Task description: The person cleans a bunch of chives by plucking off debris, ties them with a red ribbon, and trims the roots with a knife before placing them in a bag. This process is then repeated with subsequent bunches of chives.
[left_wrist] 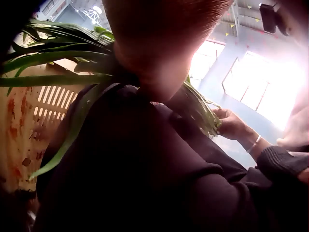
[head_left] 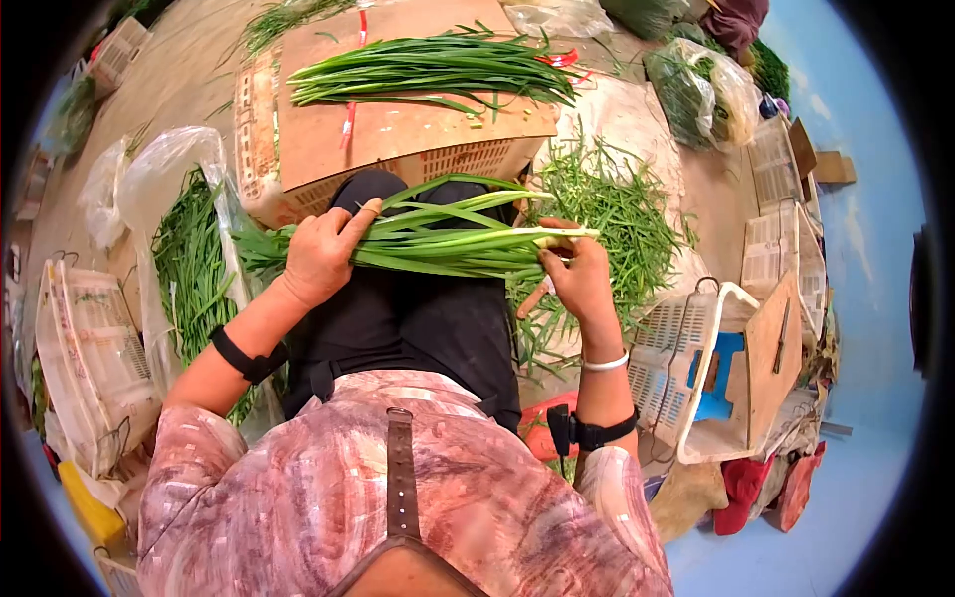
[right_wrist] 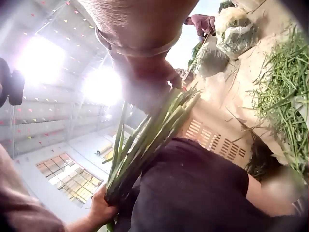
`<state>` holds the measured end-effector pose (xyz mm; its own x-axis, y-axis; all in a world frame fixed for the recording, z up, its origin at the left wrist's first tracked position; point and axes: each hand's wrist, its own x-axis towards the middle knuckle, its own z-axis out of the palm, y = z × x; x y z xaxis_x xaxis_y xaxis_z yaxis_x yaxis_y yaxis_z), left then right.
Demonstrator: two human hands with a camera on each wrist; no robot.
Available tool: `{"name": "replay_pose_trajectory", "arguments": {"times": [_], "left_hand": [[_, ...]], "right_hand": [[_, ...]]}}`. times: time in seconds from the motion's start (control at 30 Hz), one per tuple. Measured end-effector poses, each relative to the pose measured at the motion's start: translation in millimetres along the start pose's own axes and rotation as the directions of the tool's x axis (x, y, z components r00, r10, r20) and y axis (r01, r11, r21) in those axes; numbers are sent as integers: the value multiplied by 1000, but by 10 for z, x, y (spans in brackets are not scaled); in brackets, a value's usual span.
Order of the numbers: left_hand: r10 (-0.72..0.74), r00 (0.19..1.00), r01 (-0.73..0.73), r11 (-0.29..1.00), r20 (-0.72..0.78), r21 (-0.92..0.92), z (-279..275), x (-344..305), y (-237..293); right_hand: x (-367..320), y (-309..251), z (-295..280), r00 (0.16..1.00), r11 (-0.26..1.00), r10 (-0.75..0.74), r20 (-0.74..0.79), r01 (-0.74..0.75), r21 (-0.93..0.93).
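A bunch of garlic chives (head_left: 448, 254) lies across the lap, green leaves to the left and pale stem ends to the right. My left hand (head_left: 323, 249) grips it near the leafy end, thumb along the top. At the pale ends, my right hand (head_left: 579, 274) pinches the stems between thumb and fingers. In the right wrist view, stem ends (right_wrist: 181, 108) poke out by the blurred right hand (right_wrist: 145, 82), with the left hand (right_wrist: 101, 208) round the far part. The left wrist view has leaves (left_wrist: 53, 63) fanning out past the left hand (left_wrist: 154, 58).
A larger chive bundle (head_left: 428, 72) rests on a board (head_left: 398, 134) over a crate ahead, with red tape (head_left: 348, 124) beneath. Loose green trimmings (head_left: 617, 219) cover the floor at right. More chives (head_left: 189, 269) lie in plastic at left. Crates (head_left: 686, 348) stand at right.
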<state>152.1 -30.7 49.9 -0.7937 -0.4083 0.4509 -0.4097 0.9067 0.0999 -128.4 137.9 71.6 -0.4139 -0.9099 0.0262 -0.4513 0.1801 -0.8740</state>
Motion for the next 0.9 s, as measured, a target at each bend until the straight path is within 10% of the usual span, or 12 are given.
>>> {"name": "replay_pose_trajectory", "arguments": {"times": [0.1,0.27,0.37,0.43,0.47,0.5,0.53,0.67,0.77,0.9], "left_hand": [[-19,1000,19,1000,6,2,18,-18,4],[3,999,-3,1000,34,-3,66,-57,1],[-6,998,7,1000,59,-18,60,-67,-4],[7,996,-8,1000,88,14,20,-64,-14],[8,996,-9,1000,89,12,4,-65,-17],[25,995,-27,1000,95,14,-8,-55,-21],[39,994,-41,999,99,19,-20,-36,-27],[85,986,-93,995,144,48,-167,87,-28],[171,955,-210,967,243,143,-423,362,22],[279,926,-327,929,254,174,-845,767,177]], "right_hand": [[-19,-24,73,989,963,31,-145,9,269],[72,433,-42,964,479,250,-87,-45,877],[33,618,-433,975,262,222,4,-63,963],[10,942,-779,975,329,219,-44,-31,944],[7,1176,-962,909,576,397,-124,-141,805],[-10,1029,-991,852,874,485,-198,-483,62],[-1,864,-1051,822,463,470,-322,-540,-703],[108,-24,-721,994,791,-35,-104,-36,-611],[226,-692,45,911,875,-329,247,393,-283],[352,-896,928,806,669,-551,216,581,-463]]}}
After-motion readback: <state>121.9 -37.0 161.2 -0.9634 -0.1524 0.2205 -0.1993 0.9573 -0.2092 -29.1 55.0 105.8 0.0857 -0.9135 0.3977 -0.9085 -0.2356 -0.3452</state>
